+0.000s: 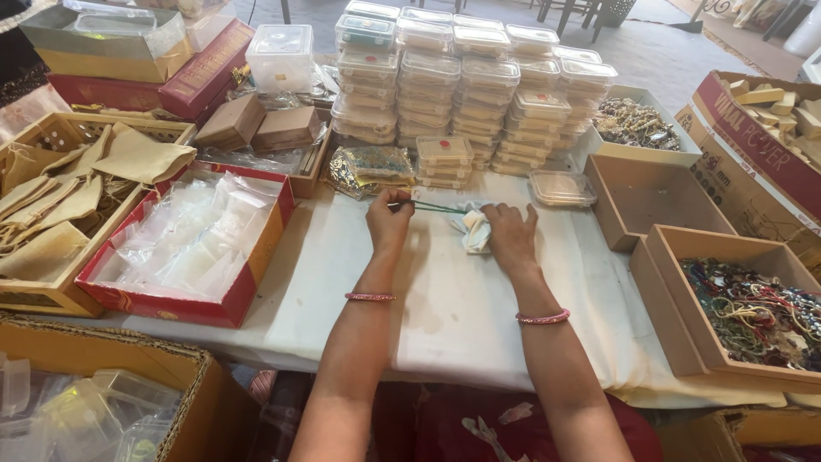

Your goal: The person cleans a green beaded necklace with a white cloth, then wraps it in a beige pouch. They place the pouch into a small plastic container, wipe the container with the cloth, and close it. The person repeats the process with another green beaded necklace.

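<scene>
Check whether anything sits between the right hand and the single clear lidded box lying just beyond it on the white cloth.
Nothing visible: bare white cloth lies between the right hand and the clear lidded box.

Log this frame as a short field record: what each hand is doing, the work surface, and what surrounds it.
left hand: pinches one end of a thin green thread
right hand: rests on a small white packet
surface: white cloth on the table
behind: stacked clear boxes
left side: red tray of clear pouches
right side: cardboard box of mixed coloured pieces
</scene>
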